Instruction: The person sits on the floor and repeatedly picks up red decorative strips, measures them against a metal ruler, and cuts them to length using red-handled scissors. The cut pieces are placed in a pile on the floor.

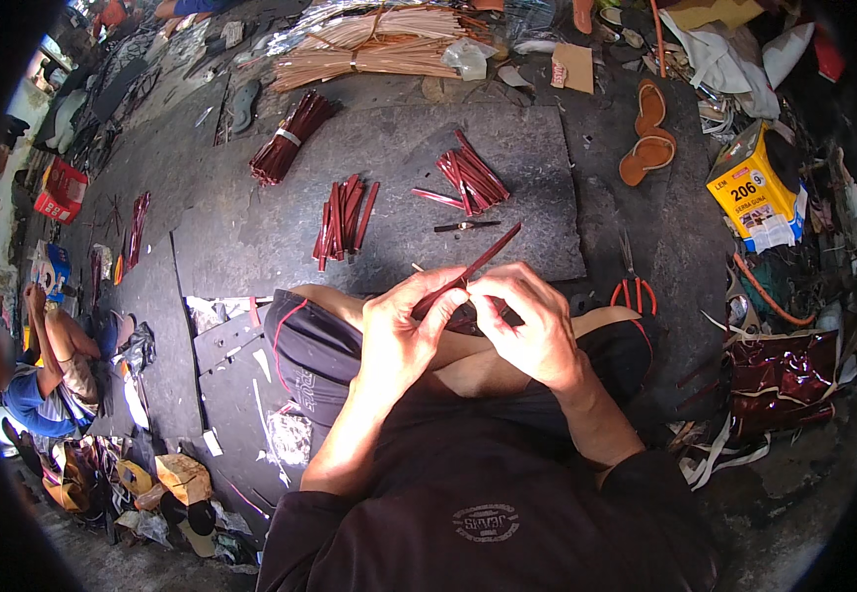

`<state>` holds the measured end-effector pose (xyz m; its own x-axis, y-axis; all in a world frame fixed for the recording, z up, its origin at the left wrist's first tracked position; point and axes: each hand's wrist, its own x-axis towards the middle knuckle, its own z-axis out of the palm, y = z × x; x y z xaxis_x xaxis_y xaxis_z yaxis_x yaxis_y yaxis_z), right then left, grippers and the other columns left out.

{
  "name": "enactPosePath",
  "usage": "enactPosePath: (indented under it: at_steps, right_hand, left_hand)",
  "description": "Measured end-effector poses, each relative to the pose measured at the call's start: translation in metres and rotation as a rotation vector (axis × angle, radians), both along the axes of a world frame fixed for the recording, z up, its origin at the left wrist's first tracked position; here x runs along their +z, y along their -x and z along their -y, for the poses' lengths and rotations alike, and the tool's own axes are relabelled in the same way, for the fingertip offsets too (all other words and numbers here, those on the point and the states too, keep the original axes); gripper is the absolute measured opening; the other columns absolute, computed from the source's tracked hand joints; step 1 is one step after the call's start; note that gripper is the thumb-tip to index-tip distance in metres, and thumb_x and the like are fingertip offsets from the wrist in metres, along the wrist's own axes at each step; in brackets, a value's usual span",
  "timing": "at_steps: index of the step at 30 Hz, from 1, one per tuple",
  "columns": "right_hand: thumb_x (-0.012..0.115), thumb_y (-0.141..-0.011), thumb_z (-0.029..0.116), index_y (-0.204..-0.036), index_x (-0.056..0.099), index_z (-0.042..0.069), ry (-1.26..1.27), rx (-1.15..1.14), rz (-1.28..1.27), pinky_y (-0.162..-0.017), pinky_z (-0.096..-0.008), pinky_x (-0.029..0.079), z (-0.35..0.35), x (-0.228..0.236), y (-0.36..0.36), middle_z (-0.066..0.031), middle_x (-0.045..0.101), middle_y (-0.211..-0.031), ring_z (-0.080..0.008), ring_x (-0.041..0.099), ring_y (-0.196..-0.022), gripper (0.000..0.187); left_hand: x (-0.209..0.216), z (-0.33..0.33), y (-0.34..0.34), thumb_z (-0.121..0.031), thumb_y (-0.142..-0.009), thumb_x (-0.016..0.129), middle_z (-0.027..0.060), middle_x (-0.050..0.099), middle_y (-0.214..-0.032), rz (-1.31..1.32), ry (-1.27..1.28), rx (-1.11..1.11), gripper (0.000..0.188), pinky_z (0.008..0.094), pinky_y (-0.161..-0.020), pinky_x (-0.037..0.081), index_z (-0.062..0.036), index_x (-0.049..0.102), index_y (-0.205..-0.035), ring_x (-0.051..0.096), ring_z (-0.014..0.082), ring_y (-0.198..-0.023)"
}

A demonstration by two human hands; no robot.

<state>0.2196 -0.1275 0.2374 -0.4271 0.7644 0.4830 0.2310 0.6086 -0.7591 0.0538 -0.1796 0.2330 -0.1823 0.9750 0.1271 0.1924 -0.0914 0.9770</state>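
Over my crossed legs, my left hand (pixel 404 321) is closed on a narrow, glossy dark red strip (pixel 494 249), its far end pointing up and to the right. My right hand (pixel 532 321) pinches at the same strip close to the left fingertips; the exact grip is partly hidden by the fingers. Just beyond the hands lie a loose pile of dark red strips (pixel 344 225) and, to its right, another pile of strips (pixel 470 178). Between that pile and my hands rests a small dark strap-like piece (pixel 466 226). A tied bundle of strips (pixel 288 138) sits farther off.
Scissors with orange-red handles (pixel 633 291) lie right of my knee. Brown sandals (pixel 648 133), a yellow container (pixel 759 192) and a glossy dark red sheet (pixel 784 367) are at the right. Tan strip bundles (pixel 369 61) lie at the back. Another person (pixel 39 390) sits far left.
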Motion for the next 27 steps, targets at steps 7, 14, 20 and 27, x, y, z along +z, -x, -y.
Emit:
enactPosePath:
  at_steps: [7,14,20,27]
  right_hand:
    - [0.070,-0.077,-0.005,-0.103,0.064,0.004,-0.040,0.026,0.048,-0.067,-0.0342,0.054,-0.001,0.001,-0.003,-0.0087,0.066,-0.090,-0.0243,0.066,-0.080,0.029]
    - [0.068,-0.078,-0.004,-0.105,0.063,0.004,-0.212,0.002,0.161,-0.069,-0.0352,0.054,-0.001,0.001,-0.003,-0.0098,0.062,-0.092,-0.0255,0.064,-0.081,0.029]
    - [0.068,-0.080,-0.003,-0.102,0.062,0.005,-0.050,0.032,0.101,-0.069,-0.0355,0.053,-0.004,0.001,-0.004,-0.0096,0.061,-0.095,-0.0250,0.064,-0.081,0.024]
    - [0.066,-0.082,-0.001,-0.101,0.062,0.005,-0.033,0.067,0.112,-0.068,-0.0374,0.053,-0.005,-0.001,-0.001,-0.0107,0.061,-0.093,-0.0281,0.064,-0.080,0.020]
  left_hand:
    - [0.010,0.001,0.002,-0.008,-0.085,0.073,0.0108,0.073,-0.101,-0.079,0.028,-0.015,0.026,0.0288,-0.083,0.055,-0.0044,0.071,-0.110,0.070,0.0158,-0.093]
    - [0.004,0.000,-0.001,-0.007,-0.086,0.071,0.0127,0.073,-0.100,-0.144,-0.042,-0.003,0.026,0.0283,-0.078,0.056,-0.0025,0.070,-0.112,0.071,0.0176,-0.090]
    - [0.014,0.000,-0.002,-0.008,-0.085,0.073,0.0117,0.073,-0.100,-0.092,0.031,0.004,0.025,0.0295,-0.082,0.055,-0.0028,0.071,-0.109,0.070,0.0167,-0.092]
    - [0.006,0.003,0.000,-0.005,-0.087,0.070,0.0133,0.072,-0.096,-0.306,-0.111,-0.002,0.026,0.0282,-0.076,0.056,0.0004,0.068,-0.112,0.071,0.0175,-0.086]
